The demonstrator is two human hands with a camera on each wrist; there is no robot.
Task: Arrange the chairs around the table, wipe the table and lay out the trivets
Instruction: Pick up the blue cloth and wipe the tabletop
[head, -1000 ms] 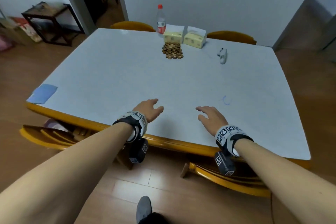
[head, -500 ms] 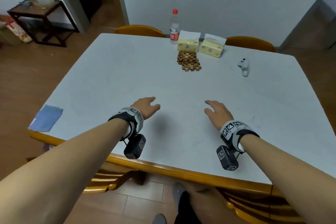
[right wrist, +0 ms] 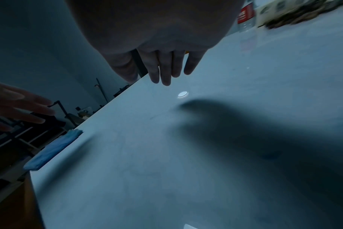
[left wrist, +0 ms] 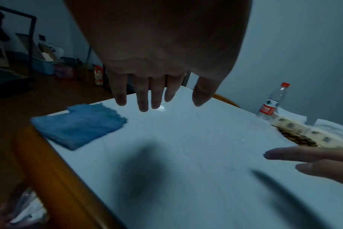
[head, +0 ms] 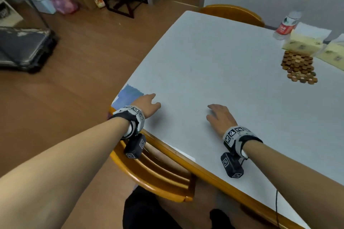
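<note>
The blue cloth (head: 129,95) lies flat at the near left corner of the bench (head: 214,80), its long side running roughly along the bench's left edge, one corner reaching almost to that edge. The left hand (head: 147,103) hovers over the bench just beside the cloth, its grip loose and apart, fingers (left wrist: 143,99) straight and hanging down, holding nothing. The right hand (head: 220,118) floats further in, well apart from the cloth, its fingers (right wrist: 164,72) likewise straight and empty. The stack of wooden trivets (head: 298,67) sits far across the bench, touching the yellow tissue boxes (head: 302,42), with a red-capped water bottle (head: 290,18) upright just behind them. A wooden chair (head: 154,171) is tucked under the near edge below the left wrist; another chair back (head: 232,14) shows at the far side. The head view alone shows the chairs and the floor clutter; the left wrist view shows the cloth's frayed edge (left wrist: 116,115); the right wrist view shows the cloth only edge-on (right wrist: 53,149).
</note>
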